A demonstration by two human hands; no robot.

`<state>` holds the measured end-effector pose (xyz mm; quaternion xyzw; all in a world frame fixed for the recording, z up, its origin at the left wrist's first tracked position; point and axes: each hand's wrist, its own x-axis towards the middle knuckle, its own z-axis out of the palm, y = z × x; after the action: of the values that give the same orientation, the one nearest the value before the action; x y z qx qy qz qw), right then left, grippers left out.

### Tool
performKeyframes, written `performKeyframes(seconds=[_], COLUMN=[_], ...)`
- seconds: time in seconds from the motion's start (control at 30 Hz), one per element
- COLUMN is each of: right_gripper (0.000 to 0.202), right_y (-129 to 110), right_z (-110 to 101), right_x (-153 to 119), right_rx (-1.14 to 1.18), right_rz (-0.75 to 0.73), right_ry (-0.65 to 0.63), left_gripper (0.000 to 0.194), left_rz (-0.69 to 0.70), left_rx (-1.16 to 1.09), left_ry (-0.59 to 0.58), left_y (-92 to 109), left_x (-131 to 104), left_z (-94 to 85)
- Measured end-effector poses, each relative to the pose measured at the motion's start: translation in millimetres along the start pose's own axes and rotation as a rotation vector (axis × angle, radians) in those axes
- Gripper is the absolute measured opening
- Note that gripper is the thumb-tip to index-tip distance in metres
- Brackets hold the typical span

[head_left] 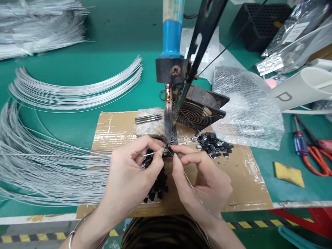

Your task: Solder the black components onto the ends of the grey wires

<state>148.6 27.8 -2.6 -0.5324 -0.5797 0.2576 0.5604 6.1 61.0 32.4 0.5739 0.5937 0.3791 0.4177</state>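
Observation:
Under the tip of a soldering iron [168, 114] with a blue collar, both hands meet closely. My left hand [135, 169] pinches a thin grey wire [149, 154] near its end, thumb and forefinger pressed together. My right hand [202, 176] pinches a thin solder strand [188, 180] that trails down over the palm. A small metallic part sits at the iron's tip between the fingertips, too small to make out well. Black connectors [159, 183] lie partly behind my left hand. More black pieces [214, 144] are piled to the right on the cardboard [241, 176].
Grey wire bundles [52, 173] spread at the left. A black fan [199, 107] stands behind the hands, beside bubble wrap [246, 103]. A yellow sponge [289, 174], orange-handled pliers [315, 160] and a screwdriver [300, 141] lie at the right. A metal arm [204, 31] slants overhead.

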Motion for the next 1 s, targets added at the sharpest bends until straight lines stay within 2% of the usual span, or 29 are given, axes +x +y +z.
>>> performKeyframes(seconds=[0.73,1.0], right_gripper=[0.026,0.024], right_y=[-1.0,0.4], right_z=[1.8,1.4], right_x=[1.4,0.9], right_rx=[0.001,-0.016], right_rz=[-0.076,-0.061], right_ry=[0.035,0.041], left_gripper=[0.017,0.016], left_rz=[0.047,0.037], left_rx=[-0.014,0.000], left_ry=[0.021,0.011], left_y=[-0.2,-1.0], left_x=[0.0,0.7], left_z=[-1.0,-0.1])
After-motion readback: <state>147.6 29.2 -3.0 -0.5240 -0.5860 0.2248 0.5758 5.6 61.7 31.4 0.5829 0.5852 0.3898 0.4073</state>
